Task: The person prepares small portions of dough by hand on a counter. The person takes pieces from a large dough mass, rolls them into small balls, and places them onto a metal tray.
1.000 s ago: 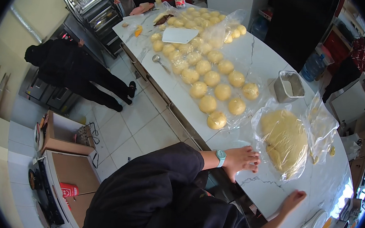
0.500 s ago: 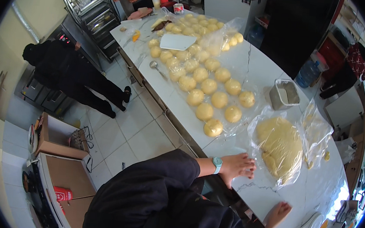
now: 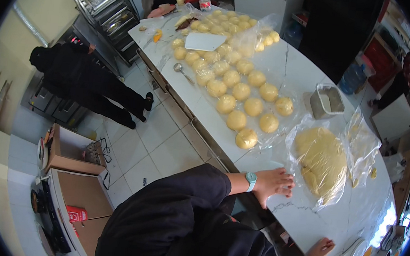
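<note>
My left hand point(image 3: 276, 184), with a pale watch on its wrist, rests at the near edge of the marble-look table, its fingers apart and slightly bent. Beside it lies a large mass of yellow dough point(image 3: 320, 160) under clear plastic, not touched by the hand. Closer to the near right edge is my right hand point(image 3: 320, 250), its fingers curled in, with nothing visible in them. A white kitchen scale point(image 3: 351, 255) stands to its right. Rows of round dough balls point(image 3: 253, 107) sit under plastic film farther up the table.
A metal tin point(image 3: 328, 100) stands behind the dough, near crumpled plastic point(image 3: 361, 147). A scoop point(image 3: 181, 70) and a white scraper point(image 3: 204, 41) lie among the dough balls. One person point(image 3: 85, 76) stands at the oven at left; others are at the far end and far right.
The view has shifted slightly. My right hand has drawn a little nearer to me along the table edge; my left hand keeps its place.
</note>
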### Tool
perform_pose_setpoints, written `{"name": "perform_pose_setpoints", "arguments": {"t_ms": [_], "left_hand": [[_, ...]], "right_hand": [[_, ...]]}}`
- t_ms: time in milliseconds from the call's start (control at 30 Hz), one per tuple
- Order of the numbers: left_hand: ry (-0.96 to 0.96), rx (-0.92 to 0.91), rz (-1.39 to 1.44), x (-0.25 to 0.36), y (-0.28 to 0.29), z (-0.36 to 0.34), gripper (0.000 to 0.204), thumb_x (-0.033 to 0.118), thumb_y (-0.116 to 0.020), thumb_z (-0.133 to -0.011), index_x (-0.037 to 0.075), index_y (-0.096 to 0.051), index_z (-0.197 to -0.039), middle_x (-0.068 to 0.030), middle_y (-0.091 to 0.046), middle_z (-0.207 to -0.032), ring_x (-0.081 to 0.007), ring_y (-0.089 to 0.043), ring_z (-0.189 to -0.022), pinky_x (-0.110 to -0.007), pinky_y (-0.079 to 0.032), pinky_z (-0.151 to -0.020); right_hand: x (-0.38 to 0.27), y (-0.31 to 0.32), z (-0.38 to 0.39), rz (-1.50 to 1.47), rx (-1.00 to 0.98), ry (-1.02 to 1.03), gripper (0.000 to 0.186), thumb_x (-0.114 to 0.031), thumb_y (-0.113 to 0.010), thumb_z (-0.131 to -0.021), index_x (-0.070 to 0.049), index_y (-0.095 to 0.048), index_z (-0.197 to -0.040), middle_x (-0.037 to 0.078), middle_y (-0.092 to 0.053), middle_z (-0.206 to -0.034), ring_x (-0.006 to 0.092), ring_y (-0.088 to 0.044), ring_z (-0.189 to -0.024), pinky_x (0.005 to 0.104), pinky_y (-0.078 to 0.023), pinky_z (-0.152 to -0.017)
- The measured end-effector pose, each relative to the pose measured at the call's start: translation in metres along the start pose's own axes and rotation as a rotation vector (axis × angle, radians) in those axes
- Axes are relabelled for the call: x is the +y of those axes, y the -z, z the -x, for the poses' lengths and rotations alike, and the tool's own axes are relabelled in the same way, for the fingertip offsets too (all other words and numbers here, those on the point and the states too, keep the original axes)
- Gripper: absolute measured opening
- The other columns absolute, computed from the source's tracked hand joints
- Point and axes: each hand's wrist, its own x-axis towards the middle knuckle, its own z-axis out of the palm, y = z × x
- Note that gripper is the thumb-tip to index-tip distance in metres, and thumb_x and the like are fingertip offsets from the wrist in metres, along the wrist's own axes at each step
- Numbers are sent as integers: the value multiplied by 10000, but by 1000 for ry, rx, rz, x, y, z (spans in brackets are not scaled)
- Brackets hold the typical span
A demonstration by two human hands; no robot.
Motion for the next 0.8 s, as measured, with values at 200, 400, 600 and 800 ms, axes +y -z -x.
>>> {"name": "perform_pose_setpoints", "arguments": {"t_ms": [200, 400, 600, 800], "left_hand": [[-58, 82, 29, -22, -17, -11, 840, 484, -870, -513, 206, -529, -1229, -89, -476, -1274, -337, -408, -1303, -511, -344, -1000], [32, 2, 9, -11, 7, -20, 750, 461, -860, -506, 207, -566, -1148, -95, -483, -1201, -357, -433, -1256, -532, -338, -1005], [61, -34, -22, 0, -2, -28, 760, 405, -877, -474, 190, -561, -1130, -102, -467, -1201, -355, -408, -1247, -514, -325, -1028], [47, -42, -45, 7, 9, -29, 764, 375, -870, -474, 178, -549, -1140, -110, -461, -1201, -352, -409, -1242, -509, -321, -1037]], "right_hand": [[-74, -51, -51, 158, 15, -142, 83, -87, -533, -954, -14, -508, -985, 99, -522, -862, 201, -498, -799, 348, -448, -758], [-50, -12, -8, 281, 131, 40, 166, -86, -656, -850, -34, -508, -904, 115, -472, -741, 273, -489, -673, 388, -426, -622], [-83, -58, -57, 121, 173, -110, 89, -53, -603, -853, -20, -548, -915, 200, -613, -813, 398, -592, -752, 444, -491, -682], [-73, -6, 1, 230, 131, -63, 165, -52, -637, -833, -52, -507, -934, 141, -579, -839, 363, -575, -837, 432, -463, -766]]}}
